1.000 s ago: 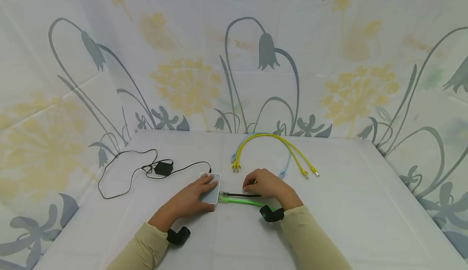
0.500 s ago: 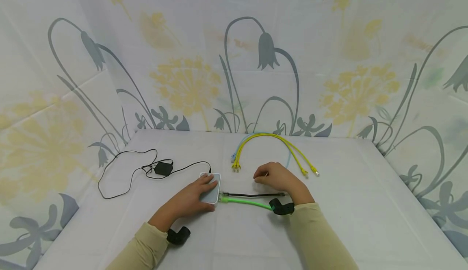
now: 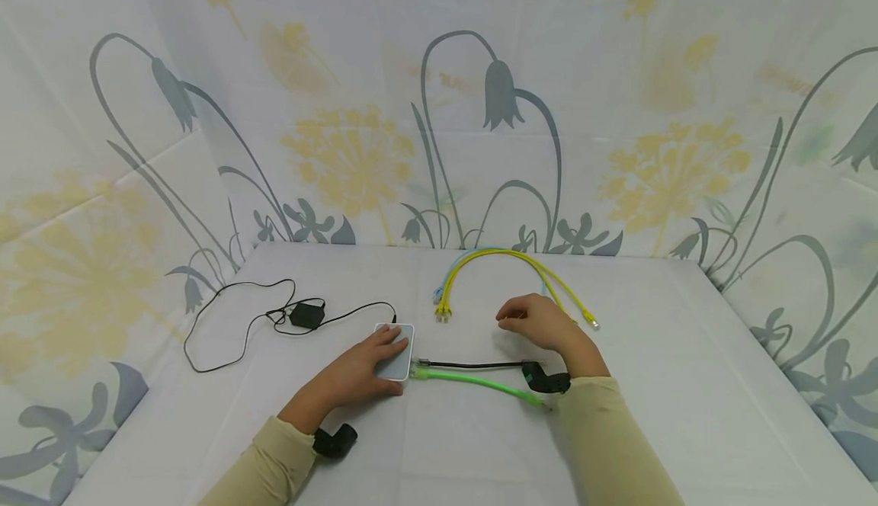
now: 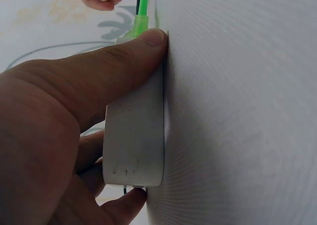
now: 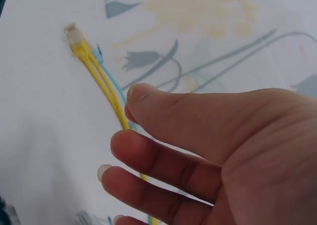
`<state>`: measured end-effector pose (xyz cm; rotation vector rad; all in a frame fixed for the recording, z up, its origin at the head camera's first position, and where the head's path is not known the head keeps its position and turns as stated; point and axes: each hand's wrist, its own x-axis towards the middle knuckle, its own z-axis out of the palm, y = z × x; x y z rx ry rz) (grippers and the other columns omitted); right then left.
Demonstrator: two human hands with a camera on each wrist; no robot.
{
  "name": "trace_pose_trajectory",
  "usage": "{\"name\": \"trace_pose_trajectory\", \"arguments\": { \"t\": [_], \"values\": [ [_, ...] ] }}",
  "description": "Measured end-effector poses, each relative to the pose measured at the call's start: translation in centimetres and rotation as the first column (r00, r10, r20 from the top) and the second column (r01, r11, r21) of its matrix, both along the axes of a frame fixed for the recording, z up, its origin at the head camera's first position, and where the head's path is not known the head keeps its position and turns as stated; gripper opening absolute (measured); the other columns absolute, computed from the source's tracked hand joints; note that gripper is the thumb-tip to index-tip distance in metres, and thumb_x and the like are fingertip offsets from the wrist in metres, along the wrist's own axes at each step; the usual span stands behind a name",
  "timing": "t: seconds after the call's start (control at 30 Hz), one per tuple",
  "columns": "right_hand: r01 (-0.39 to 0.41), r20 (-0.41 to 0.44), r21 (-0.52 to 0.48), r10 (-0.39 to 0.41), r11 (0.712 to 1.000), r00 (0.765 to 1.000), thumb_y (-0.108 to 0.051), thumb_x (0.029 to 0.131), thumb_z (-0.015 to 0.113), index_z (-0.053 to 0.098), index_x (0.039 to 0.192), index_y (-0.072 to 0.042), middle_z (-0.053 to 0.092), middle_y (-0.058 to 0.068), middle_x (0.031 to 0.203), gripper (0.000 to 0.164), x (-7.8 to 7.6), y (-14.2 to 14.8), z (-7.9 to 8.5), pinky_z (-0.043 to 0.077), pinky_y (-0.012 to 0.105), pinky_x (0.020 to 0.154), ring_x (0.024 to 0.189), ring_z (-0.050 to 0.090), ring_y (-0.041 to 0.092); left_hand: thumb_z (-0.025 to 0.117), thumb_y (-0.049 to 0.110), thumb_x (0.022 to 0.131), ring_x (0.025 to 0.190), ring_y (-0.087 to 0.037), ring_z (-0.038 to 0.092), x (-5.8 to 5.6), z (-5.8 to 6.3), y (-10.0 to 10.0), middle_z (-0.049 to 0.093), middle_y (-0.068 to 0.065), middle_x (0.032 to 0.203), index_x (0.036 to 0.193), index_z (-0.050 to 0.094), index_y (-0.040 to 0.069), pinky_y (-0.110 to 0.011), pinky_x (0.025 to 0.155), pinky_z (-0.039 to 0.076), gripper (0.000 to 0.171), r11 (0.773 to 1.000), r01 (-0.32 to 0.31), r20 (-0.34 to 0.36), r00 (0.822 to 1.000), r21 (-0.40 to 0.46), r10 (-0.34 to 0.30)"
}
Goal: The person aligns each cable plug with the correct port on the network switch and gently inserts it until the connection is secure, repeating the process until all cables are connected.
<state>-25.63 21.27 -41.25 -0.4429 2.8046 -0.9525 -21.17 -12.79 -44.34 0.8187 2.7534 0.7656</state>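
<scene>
My left hand [image 3: 363, 369] holds a small white router [image 3: 396, 369] against the table. In the left wrist view, the thumb lies along the router's side [image 4: 134, 140] and fingertips reach its other end. A black network cable [image 3: 473, 366] and a green network cable [image 3: 466, 379] run right from the router's right edge, side by side. My right hand [image 3: 545, 325] hovers above the table with loosely bent fingers and nothing in them. In the right wrist view, yellow network cables [image 5: 101, 81] lie beyond its fingertips. The black cable's right end is hidden by the wrist camera.
A black power adapter [image 3: 306, 315] with a looped thin cord lies on the left, its lead reaching the router's far edge. Yellow cables [image 3: 449, 289] and a light blue cable [image 3: 438, 293] curve at the back. Flowered cloth walls [image 3: 343, 72] enclose the table.
My right hand has moved right and slightly farther back, away from the black and green cables. The green cable's right end has come into view. My left hand stays in place.
</scene>
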Motion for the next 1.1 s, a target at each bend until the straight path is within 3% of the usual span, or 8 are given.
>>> {"name": "trace_pose_trajectory", "arguments": {
  "t": [0.73,1.1],
  "values": [
    [0.213,-0.094,0.009,-0.212,0.977,0.973,-0.026,0.096,0.060,0.069,0.117,-0.011,0.066,0.013,0.116,0.027,-0.1,4.1,0.1,0.051,0.040,0.077,0.103,0.061,0.030,0.076,0.033,0.082,0.149,-0.033,0.019,0.2,0.2,0.0,0.029,-0.008,0.159,0.147,0.043,0.012,-0.053,0.115,0.028,0.075,1.000,-0.007,0.015,1.000,0.005,0.007],
    [0.325,-0.157,0.020,-0.318,0.945,0.935,-0.022,0.096,0.058,0.067,0.118,-0.009,0.063,0.018,0.120,0.027,-0.3,6.1,-0.3,0.048,0.047,0.084,0.108,0.059,0.036,0.076,0.034,0.082,0.150,-0.032,0.018,0.1,0.1,0.1,0.028,-0.007,0.160,0.147,0.043,0.014,-0.052,0.114,0.029,0.076,1.000,-0.017,0.018,1.000,-0.004,0.017]
  ]
}}
